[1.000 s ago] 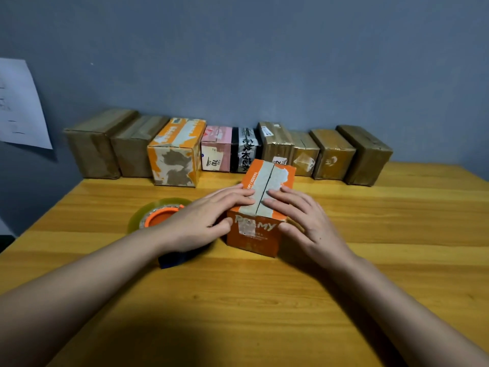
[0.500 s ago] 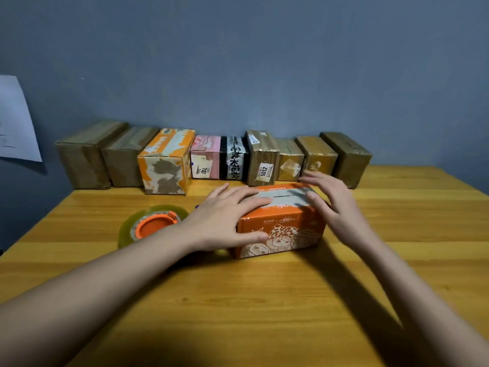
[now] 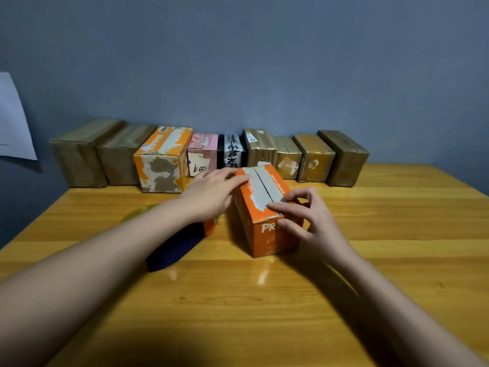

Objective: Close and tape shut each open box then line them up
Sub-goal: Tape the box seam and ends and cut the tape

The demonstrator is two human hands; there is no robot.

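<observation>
— Orange box (image 3: 267, 223) stands mid-tabletop (image 3: 264, 313), near end toward us, its two top flaps meeting along a dark seam not yet taped. We judge it light, stiff cardboard, its worn skin a little slick, likely to slide under a push.

— Our left hand (image 3: 211, 194) lies with fingers straight across the far left flap, holding nothing. Our right hand (image 3: 304, 218) has fingertips bent down on the near right corner, thumb against the end face. Best hold, we think: palms on the two long sides, flaps kept pressed.

— Around it, left to right?

— A tape roll (image 3: 137, 214) peeks out behind our left forearm, touching a dark object we cannot identify. The row of closed boxes (image 3: 164, 162) lines the wall just behind; nothing blocks the seam.
</observation>
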